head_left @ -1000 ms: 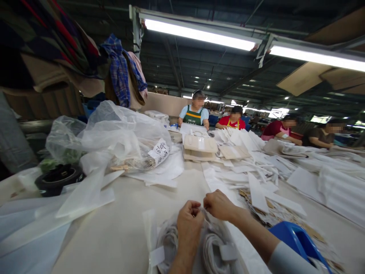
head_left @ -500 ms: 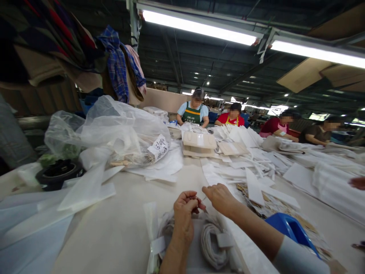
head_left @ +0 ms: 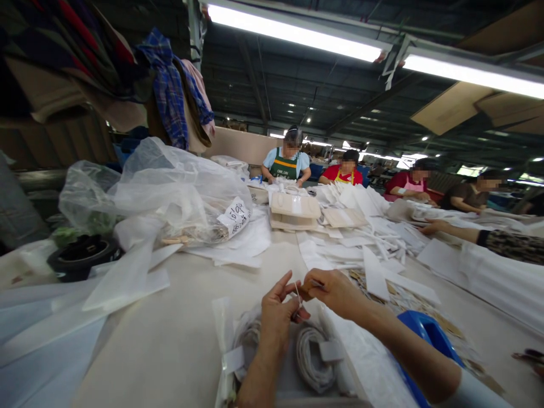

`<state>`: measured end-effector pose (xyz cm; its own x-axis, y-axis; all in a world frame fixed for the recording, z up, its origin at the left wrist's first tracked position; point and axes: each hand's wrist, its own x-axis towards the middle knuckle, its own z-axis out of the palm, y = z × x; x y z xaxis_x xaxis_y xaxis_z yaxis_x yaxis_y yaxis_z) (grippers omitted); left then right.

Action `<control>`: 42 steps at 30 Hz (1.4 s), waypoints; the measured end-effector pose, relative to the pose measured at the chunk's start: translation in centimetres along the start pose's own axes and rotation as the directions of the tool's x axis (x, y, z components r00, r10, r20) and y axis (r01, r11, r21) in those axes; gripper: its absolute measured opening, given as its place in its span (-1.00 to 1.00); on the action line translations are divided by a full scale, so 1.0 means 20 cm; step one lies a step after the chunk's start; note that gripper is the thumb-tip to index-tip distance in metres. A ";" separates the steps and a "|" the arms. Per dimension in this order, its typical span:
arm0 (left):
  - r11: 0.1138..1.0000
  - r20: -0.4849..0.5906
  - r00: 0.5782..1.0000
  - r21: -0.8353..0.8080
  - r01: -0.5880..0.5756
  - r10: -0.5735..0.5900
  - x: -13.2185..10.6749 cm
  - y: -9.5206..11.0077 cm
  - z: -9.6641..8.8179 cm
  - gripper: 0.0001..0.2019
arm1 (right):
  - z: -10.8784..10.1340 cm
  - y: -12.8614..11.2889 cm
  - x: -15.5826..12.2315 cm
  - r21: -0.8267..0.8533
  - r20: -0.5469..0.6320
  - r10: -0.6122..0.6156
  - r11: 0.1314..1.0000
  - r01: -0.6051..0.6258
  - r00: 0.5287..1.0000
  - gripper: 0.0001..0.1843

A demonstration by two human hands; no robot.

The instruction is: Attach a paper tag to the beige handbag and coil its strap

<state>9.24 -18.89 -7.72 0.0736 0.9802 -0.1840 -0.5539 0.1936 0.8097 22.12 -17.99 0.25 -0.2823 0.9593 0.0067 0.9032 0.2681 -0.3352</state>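
Nearest, at 6 o'clock below the hands, the cord coils [head_left: 312,354] lie banded in a clear sleeve [head_left: 223,331] on the table [head_left: 182,328]. Just above them the left hand [head_left: 277,314] pinches a thin cord [head_left: 297,293] between thumb and fingers, index finger raised. The right hand [head_left: 334,290] is closed on the same cord, knuckles touching the left. Judgement: short, firm pinches near the cord's end and a taut span between the hands give the best control, and the coils should lie flat. A blue bin [head_left: 429,334] sits at 4 o'clock and paper strips [head_left: 374,275] at 1 o'clock. A co-worker's arm [head_left: 450,231] lies at 2 o'clock, a large clear bag [head_left: 178,190] at 10 o'clock, and seated workers [head_left: 285,165] at 12 o'clock.
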 end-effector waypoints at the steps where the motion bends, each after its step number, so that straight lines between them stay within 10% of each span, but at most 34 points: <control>1: 1.000 -0.002 1.000 0.014 0.000 0.000 0.00 0.00 0.00 -0.27 | 0.02 0.00 0.00 0.050 -0.017 0.003 0.999 -0.002 1.000 -0.83; 12: 0.926 0.098 0.962 0.260 -0.272 0.255 0.02 -0.05 0.00 -0.37 | 0.14 0.05 0.02 0.510 -0.049 0.039 0.860 -0.009 0.998 -0.91; 26: 0.902 -0.028 0.956 0.341 -0.266 0.292 0.02 -0.06 -0.02 -0.74 | 0.29 0.07 -0.02 0.854 -0.138 0.196 0.519 0.017 0.971 -0.58; 32: 0.952 -0.131 0.945 0.105 -0.288 0.301 0.02 -0.01 -0.01 -0.86 | 0.28 0.11 -0.04 0.785 -0.189 0.294 0.619 -0.036 0.937 -0.67; 39: 0.944 -0.080 0.951 -0.121 -0.308 0.300 0.01 0.05 -0.03 -0.73 | 0.21 0.03 -0.05 0.683 -0.183 0.120 0.730 0.038 0.976 -0.65; 42: 0.915 -0.044 0.915 0.058 -0.399 0.402 0.01 0.03 -0.04 -0.71 | 0.23 0.02 -0.01 0.720 -0.161 0.145 0.694 0.016 0.976 -0.75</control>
<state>8.18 -18.52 -7.78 -0.1913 0.9725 0.1327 -0.4885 -0.2116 0.8465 21.04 -18.52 -4.19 -0.0931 0.9896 0.1096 0.3897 0.1375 -0.9106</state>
